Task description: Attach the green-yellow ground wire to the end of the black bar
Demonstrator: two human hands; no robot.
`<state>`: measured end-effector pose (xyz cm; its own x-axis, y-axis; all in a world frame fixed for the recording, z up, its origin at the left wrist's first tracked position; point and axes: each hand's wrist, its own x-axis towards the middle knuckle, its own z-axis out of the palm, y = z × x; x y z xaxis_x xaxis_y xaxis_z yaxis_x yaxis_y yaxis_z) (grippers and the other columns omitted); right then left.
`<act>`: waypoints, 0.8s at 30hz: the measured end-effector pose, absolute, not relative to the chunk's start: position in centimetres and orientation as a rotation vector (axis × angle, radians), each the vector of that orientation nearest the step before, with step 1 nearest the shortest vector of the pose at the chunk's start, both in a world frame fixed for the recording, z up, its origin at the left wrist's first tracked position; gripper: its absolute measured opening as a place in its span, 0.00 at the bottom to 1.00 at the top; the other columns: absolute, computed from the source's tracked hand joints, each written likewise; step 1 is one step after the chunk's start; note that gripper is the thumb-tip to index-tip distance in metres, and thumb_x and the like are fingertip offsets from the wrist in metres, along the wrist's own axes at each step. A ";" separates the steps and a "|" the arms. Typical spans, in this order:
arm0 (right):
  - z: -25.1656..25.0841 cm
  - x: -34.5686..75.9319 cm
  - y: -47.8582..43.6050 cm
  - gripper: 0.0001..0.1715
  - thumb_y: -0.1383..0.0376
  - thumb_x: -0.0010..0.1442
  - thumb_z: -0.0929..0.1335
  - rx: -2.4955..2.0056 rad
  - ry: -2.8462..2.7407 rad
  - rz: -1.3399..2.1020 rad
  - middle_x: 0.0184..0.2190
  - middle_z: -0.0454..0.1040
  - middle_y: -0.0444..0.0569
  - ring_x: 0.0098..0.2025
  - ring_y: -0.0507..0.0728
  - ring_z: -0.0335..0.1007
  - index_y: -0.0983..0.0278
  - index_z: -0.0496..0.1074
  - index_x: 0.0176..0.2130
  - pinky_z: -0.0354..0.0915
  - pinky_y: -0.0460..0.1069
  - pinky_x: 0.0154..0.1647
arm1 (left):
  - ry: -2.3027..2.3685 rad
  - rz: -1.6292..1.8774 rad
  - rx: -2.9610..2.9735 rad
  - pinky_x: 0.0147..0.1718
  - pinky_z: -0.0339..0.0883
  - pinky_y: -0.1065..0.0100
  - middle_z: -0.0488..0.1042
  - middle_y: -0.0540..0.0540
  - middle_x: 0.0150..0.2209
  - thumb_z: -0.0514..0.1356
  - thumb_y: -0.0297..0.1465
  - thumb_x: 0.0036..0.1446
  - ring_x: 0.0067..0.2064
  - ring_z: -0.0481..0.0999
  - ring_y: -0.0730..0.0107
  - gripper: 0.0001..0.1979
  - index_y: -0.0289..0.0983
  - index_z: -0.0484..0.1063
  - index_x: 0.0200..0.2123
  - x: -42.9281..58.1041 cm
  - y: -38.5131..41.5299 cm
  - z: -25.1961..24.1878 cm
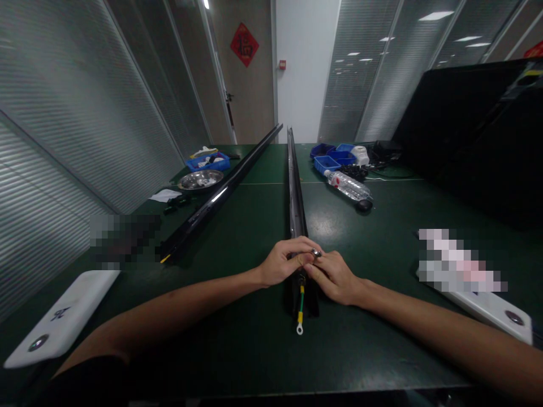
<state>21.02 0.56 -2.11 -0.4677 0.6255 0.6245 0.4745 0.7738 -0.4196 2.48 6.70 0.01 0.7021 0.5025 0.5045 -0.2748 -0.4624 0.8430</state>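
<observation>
A long black rail (292, 186) runs away from me down the middle of the table. Near its close end, my left hand (283, 263) curls over it from the left. From the other side my right hand (335, 277) closes over the same spot, and the thumbs and fingers of both hands meet on top. A small shiny metal piece (316, 253) shows between the fingers; whether it is a finger ring or a loose part I cannot tell. Below the hands a green wire (301, 299) with yellow sleeves and a ring terminal (300, 328) sticks out toward me.
A second black rail (220, 195) lies slanted to the left. Beyond it are a metal bowl (200, 180) and a blue basket (207, 163). On the right lie blue trays (326, 164), a plastic bottle (348, 186) and a black monitor (458, 130). White panels (63, 319) flank me.
</observation>
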 end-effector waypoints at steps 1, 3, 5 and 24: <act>-2.1 21.0 0.6 0.19 0.64 0.77 0.59 -0.810 -2.150 0.242 0.24 0.69 0.43 0.23 0.52 0.64 0.63 0.67 0.32 0.54 0.48 0.27 | 0.182 0.906 1.846 0.50 0.71 0.61 0.79 0.37 0.45 0.62 0.39 0.69 0.47 0.79 0.60 0.15 0.32 0.82 0.43 2.5 6.7 0.0; -2.1 21.0 0.6 0.19 0.64 0.77 0.60 -0.805 -2.148 0.248 0.24 0.68 0.43 0.23 0.52 0.63 0.63 0.66 0.32 0.54 0.48 0.27 | 0.180 0.905 1.848 0.50 0.71 0.61 0.79 0.37 0.45 0.61 0.38 0.70 0.47 0.79 0.60 0.15 0.32 0.82 0.43 2.5 6.7 0.0; -2.1 21.0 0.6 0.20 0.64 0.77 0.59 -0.809 -2.149 0.248 0.23 0.68 0.43 0.24 0.52 0.63 0.63 0.65 0.31 0.53 0.48 0.27 | 0.171 0.909 1.843 0.50 0.71 0.61 0.79 0.37 0.45 0.61 0.37 0.70 0.47 0.79 0.60 0.14 0.32 0.81 0.43 2.5 6.7 0.0; -2.0 20.9 0.5 0.19 0.65 0.75 0.61 -0.796 -2.160 0.263 0.22 0.66 0.41 0.22 0.51 0.61 0.63 0.65 0.30 0.52 0.48 0.26 | 0.157 0.913 1.847 0.49 0.72 0.60 0.79 0.37 0.44 0.61 0.41 0.70 0.46 0.79 0.60 0.17 0.32 0.81 0.41 2.6 6.7 -0.2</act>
